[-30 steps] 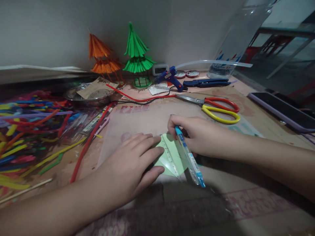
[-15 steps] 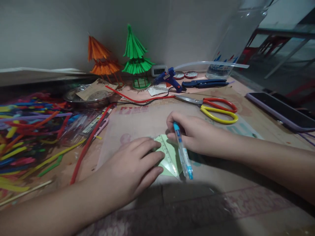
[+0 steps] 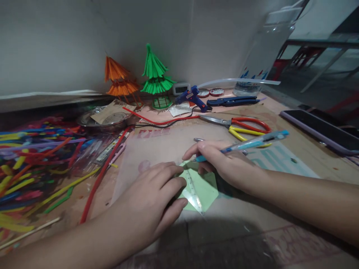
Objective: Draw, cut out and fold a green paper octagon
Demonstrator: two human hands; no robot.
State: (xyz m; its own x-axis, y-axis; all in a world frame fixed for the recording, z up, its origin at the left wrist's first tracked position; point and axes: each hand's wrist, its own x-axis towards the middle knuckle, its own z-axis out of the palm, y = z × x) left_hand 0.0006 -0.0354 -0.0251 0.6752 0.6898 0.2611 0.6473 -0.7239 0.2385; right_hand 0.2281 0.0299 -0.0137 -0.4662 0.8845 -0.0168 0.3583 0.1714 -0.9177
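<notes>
My left hand (image 3: 153, 196) lies flat, fingers pressing a clear ruler (image 3: 194, 191) onto a light green paper square (image 3: 206, 187). Both lie on a translucent plastic sheet (image 3: 162, 145). My right hand (image 3: 221, 162) grips a blue pen (image 3: 246, 144) with its tip at the ruler's far end and its body pointing away to the right. A thin metal piece (image 3: 198, 140) lies just beyond my right fingers.
Red-and-yellow scissors (image 3: 244, 127) lie behind my right hand. Farther back stand a blue glue gun (image 3: 192, 98), green (image 3: 155, 74) and orange (image 3: 119, 78) straw trees and a clear jug (image 3: 262, 56). Coloured straws (image 3: 30, 157) pile at left; a phone (image 3: 319, 130) lies at right.
My right hand swung the pen from pointing toward me to lying flat, pointing right. More of the green paper shows now. My left hand stayed on the ruler.
</notes>
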